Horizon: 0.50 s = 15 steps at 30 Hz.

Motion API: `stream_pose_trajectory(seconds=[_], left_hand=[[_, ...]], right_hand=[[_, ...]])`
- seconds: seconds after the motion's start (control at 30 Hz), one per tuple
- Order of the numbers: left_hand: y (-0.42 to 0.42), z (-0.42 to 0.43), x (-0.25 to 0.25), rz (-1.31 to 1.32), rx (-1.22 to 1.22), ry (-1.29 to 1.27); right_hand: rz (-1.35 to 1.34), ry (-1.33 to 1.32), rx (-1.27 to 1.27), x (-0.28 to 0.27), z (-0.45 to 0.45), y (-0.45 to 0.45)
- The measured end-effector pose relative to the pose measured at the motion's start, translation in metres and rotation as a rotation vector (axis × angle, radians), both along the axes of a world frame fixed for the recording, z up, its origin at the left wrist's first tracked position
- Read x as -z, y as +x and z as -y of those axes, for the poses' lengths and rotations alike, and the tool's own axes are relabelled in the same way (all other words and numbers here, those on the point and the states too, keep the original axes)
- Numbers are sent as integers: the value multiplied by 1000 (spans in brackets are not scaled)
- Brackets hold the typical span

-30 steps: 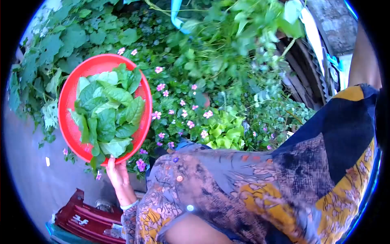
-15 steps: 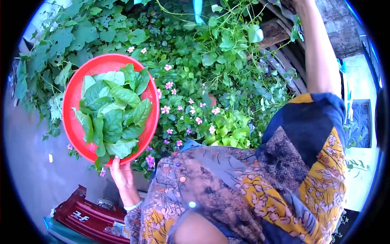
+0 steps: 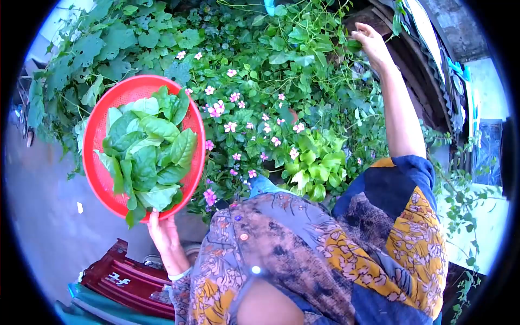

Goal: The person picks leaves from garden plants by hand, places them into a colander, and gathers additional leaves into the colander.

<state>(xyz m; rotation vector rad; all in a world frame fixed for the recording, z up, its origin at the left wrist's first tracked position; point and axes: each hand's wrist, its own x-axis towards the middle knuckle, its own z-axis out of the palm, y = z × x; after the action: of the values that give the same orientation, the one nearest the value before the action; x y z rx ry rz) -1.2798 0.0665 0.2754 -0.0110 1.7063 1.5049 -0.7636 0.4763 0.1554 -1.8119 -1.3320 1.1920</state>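
Note:
My left hand (image 3: 164,234) grips the bottom rim of a round red plastic basket (image 3: 97,187), thumb over the edge. Broad green leaves (image 3: 145,162) lie heaped in the basket, and a few hang over its lower rim. At the upper right, my right hand (image 3: 372,46) is stretched out over the plants with its fingers bent together. A dark green leaf (image 3: 354,45) shows at those fingers and appears to be held by them. Climbing vines (image 3: 303,40) grow close beside that hand.
Pink flowers (image 3: 230,127) and a light green leafy plant (image 3: 317,165) grow in front of me. A dark red plastic stool (image 3: 127,279) stands at the lower left. Wooden boards and corrugated sheets (image 3: 428,81) edge the right side. Grey ground (image 3: 49,216) lies at left.
My right hand has come down and left from the top edge into full view, a leaf now showing at its fingers. The basket stays nearly still in my left hand.

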Motion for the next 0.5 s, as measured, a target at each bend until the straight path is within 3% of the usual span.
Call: stream_pose_trajectory(seconds=[0.13, 0.23, 0.27, 0.33, 0.37, 0.5], left_hand=[[5, 0, -3, -26, -10, -16], [11, -2, -5, -36, -20, -12], [12, -2, -9, -33, -24, -8], [14, -2, -9, -36, -38, -3], [14, 0, -7, -39, -45, -1], [18, 0, -4, -54, -91, 1]], right_hand=[[261, 368, -257, -7, -20, -27], [420, 483, -273, -37, -27, -56], [473, 358, -295, -54, -31, -66], [471, 483, -317, -58, -46, -75], [476, 400, -313, -61, -51, -79], [495, 491, -344, -43, -94, -75]])
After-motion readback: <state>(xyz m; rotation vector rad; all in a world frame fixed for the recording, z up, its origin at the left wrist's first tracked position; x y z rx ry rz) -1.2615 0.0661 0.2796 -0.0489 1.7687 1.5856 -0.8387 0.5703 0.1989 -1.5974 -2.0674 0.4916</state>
